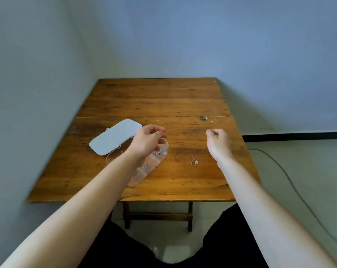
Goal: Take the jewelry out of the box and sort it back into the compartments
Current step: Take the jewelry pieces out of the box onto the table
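Observation:
A clear plastic jewelry box [159, 159] with compartments lies on the wooden table [154, 101], its white lid [115, 137] folded open to the back left. Small silver pieces [158, 153] sit in the far compartment and another [145, 166] in the middle one. My left hand [148, 141] hovers over the box's far end with fingers curled; whether it pinches something is hidden. A gold chain with a pale charm [194, 161] lies on the table right of the box. My right hand [219, 144] floats above the table beyond the chain, fingers loosely curled, nothing visible in it.
Walls close in the table on the left and at the back. The table's right edge drops to a floor where a grey cable [291, 182] runs. My dark-clothed legs [231, 238] are below the front edge.

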The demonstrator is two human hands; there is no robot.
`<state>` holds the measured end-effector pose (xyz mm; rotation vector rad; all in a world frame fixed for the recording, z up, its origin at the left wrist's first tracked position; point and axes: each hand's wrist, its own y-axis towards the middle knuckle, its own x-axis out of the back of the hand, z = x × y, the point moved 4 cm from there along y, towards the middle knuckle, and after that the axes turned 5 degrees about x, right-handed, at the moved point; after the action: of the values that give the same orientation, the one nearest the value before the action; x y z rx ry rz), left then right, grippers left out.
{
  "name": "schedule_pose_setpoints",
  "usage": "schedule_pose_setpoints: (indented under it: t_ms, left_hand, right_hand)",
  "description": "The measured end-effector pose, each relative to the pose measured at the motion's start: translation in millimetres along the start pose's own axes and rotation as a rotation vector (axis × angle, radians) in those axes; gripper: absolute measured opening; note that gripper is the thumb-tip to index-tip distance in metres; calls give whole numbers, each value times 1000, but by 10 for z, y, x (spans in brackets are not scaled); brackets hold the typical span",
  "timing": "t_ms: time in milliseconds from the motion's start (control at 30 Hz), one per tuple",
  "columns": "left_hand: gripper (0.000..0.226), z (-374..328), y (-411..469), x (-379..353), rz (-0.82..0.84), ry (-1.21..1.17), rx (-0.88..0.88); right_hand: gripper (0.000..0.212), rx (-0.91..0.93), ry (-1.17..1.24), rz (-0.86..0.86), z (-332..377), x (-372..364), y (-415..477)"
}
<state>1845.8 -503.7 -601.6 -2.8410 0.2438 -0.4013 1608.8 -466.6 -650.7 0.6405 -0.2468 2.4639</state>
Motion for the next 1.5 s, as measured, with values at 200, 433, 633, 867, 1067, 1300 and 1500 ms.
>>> schedule_pose_setpoints:
  t_ms: [200, 433, 633, 867, 1067, 1300, 1500]
  left_hand:
    - [15, 184, -22, 448, -38, 513, -15]
    - [11, 366, -142, 386, 109, 926, -86]
    - [7, 395, -77, 276, 109, 1023, -13]
    - [10, 472, -43, 234, -7, 1049, -47]
    - [13, 549, -22, 262, -32, 974, -90]
    - [13, 596, -56, 346, -32, 858, -147]
    - [11, 502, -163, 479, -183, 664, -192]
  right_hand:
    - [32, 152, -236, 13, 173, -139, -159]
    - [30, 344, -363, 128, 388, -249, -300]
    - [28, 618, -464, 551, 792, -613, -501]
    - [27, 621, -891, 635, 1055, -1047, -448]
    - [13, 627, -1032, 572, 1105, -1289, -493]
    - [8, 587, -875, 602, 1016, -1197, -460]
    - [19, 452, -399, 554, 956, -902, -482]
